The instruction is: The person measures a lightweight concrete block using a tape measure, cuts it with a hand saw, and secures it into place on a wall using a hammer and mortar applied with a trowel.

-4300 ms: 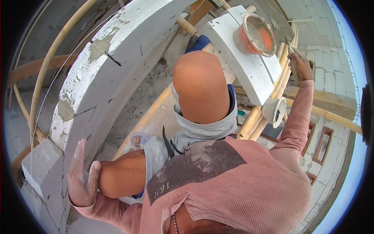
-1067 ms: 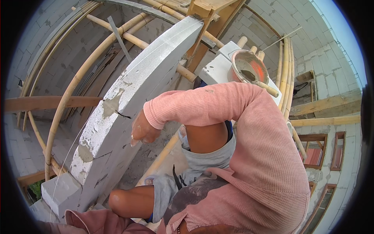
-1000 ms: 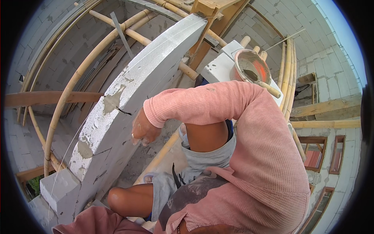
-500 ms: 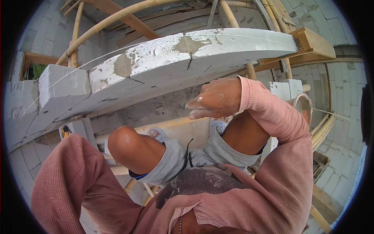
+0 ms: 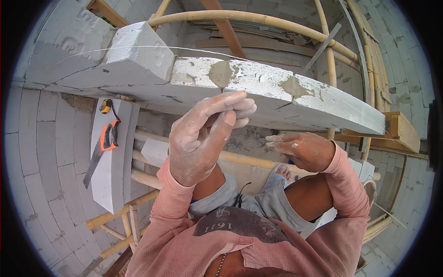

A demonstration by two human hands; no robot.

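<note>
My left hand [image 5: 200, 136], dusted with pale grey powder, is raised in front of a low wall of white lightweight blocks [image 5: 258, 78]. Its fingers reach out to the right, loosely cupped with the thumb close by, and I see nothing in them. My right hand [image 5: 304, 150], also dusty, hovers above my right knee with fingers stretched to the left, holding nothing visible. Grey mortar patches [image 5: 221, 74] cover joints on the wall's top. A thin white string [image 5: 196, 49] runs along it past a taller end block [image 5: 138, 48].
A handsaw with an orange and black handle [image 5: 109, 135] and a yellow-black tape measure [image 5: 105, 106] lie on a white block [image 5: 108, 184] at left. Bamboo poles [image 5: 258, 161] form scaffolding under me and behind the wall. A bucket [image 5: 369, 190] stands at right, below a wooden form [image 5: 399, 131].
My left hand has come up into view in front of the wall. My right hand sits lower and further right in the picture. The view has shifted left, revealing the saw.
</note>
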